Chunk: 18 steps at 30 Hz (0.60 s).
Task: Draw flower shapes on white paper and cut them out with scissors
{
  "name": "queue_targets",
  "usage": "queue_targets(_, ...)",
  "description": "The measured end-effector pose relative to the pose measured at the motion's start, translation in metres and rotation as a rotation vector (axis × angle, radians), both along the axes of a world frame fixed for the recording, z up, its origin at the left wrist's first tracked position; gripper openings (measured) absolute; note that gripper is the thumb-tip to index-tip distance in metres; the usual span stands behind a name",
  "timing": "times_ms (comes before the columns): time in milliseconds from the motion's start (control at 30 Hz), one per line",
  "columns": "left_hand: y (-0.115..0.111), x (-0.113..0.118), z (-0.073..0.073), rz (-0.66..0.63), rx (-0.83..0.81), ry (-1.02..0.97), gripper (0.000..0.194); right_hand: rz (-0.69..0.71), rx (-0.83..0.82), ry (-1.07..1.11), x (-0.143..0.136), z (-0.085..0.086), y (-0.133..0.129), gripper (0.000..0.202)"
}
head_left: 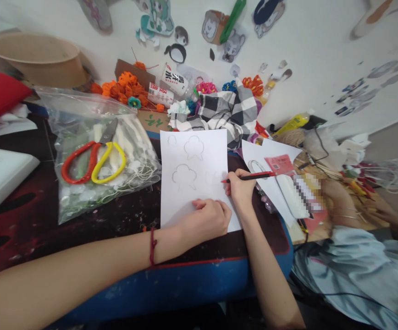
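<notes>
A white sheet of paper [195, 206] lies on the dark mat, with several pencil outlines of cloud-like or tree-like shapes [184, 175] on it. Faint marks show near its right edge. My right hand [240, 189] grips a red and black pencil [254, 176], its left end close above or on those marks; I cannot tell whether it touches. On the lower part of the sheet rests my left hand [209, 219], fingers curled in and the palm side hidden. A red cord bracelet [152, 247] circles the left wrist.
Scissors [107, 133] with red and yellow handles lie on a clear plastic bag [140, 169] at left. A checkered cloth [224, 112], orange flowers [126, 89] and bottles stand behind. At right are more papers [271, 149] and another person's arm [339, 201].
</notes>
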<state>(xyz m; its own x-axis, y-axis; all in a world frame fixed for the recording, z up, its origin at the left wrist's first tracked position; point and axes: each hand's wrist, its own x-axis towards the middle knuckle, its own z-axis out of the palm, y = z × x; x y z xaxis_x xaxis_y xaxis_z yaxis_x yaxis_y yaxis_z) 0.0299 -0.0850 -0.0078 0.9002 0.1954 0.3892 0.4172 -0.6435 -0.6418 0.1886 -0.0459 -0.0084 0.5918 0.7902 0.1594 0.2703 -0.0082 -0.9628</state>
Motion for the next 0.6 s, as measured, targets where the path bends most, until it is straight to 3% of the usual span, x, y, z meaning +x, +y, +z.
queue_targets(600, -0.0006, 0.0006, 0.0002, 0.008, -0.008, 0.005, 0.020, 0.018, 0.008, -0.013, 0.0033, -0.0036, 0.0013, 0.029)
